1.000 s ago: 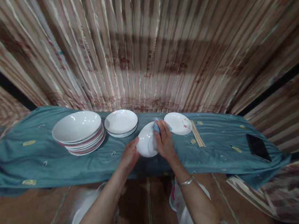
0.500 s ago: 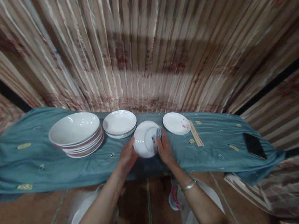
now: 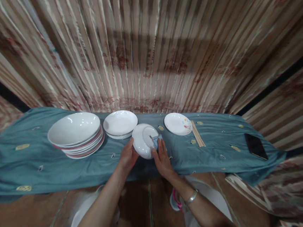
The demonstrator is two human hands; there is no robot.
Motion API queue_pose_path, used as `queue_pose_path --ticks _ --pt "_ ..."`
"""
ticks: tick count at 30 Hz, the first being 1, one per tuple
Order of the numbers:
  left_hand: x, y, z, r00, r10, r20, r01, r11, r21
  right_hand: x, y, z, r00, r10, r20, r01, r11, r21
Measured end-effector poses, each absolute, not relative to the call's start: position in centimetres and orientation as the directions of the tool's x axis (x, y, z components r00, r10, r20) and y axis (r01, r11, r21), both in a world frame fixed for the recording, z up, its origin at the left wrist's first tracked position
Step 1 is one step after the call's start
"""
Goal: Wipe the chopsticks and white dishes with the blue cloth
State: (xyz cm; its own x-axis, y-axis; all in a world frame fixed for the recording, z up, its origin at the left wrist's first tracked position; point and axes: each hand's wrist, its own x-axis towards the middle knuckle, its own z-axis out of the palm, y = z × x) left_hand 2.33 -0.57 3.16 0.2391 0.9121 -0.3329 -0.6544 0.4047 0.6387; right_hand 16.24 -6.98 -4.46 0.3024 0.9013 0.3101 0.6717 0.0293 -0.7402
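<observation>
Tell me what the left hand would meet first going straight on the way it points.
The white dish, whose edge the left hand is holding. Beyond it, the line seems to run toward the curtain, though depth is unclear in this single view.

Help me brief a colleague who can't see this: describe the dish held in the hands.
Start at the long teal tablecloth. Over its middle, the left hand holds a round, glossy white ceramic dish while the right hand holds a small blue cloth against it. Only it shows a ring-footed underside; the white, flower-printed ceramic plate to its right shows its inner face.
</observation>
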Motion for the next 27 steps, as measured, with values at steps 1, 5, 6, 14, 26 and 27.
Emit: queue_pose_path --ticks 1,5,6,14,26,27 --pt "2.3 -0.5 3.1 0.229 0.918 -0.323 -0.66 0.39 0.642 16.1 -7.2 -4.4 0.297 0.902 0.314 0.688 0.025 -0.725" --pt "2.5 -0.4 2.9 0.208 0.93 -0.304 -0.661 0.362 0.658 15.8 -7.6 -4.3 0.277 0.903 0.328 0.735 0.021 -0.678" --pt "2.6 -0.4 2.9 0.198 0.934 -0.298 -0.662 0.352 0.662 15.8 -7.7 -4.3 0.268 0.903 0.335 0.741 0.03 -0.671" --pt "2.7 -0.5 3.0 0.17 0.954 -0.246 -0.672 0.295 0.68 15.3 -8.9 -3.6 0.159 0.892 0.424 0.799 0.136 -0.586" --pt "2.9 -1.0 4.0 0.165 0.959 -0.233 -0.651 0.283 0.705 14.5 -9.7 -1.7 -0.03 0.887 0.461 0.85 0.265 -0.456" --pt "3.0 -1.1 4.1 0.173 0.958 -0.228 -0.65 0.285 0.705 14.5 -9.6 -1.6 -0.032 0.891 0.453 0.852 0.262 -0.454"
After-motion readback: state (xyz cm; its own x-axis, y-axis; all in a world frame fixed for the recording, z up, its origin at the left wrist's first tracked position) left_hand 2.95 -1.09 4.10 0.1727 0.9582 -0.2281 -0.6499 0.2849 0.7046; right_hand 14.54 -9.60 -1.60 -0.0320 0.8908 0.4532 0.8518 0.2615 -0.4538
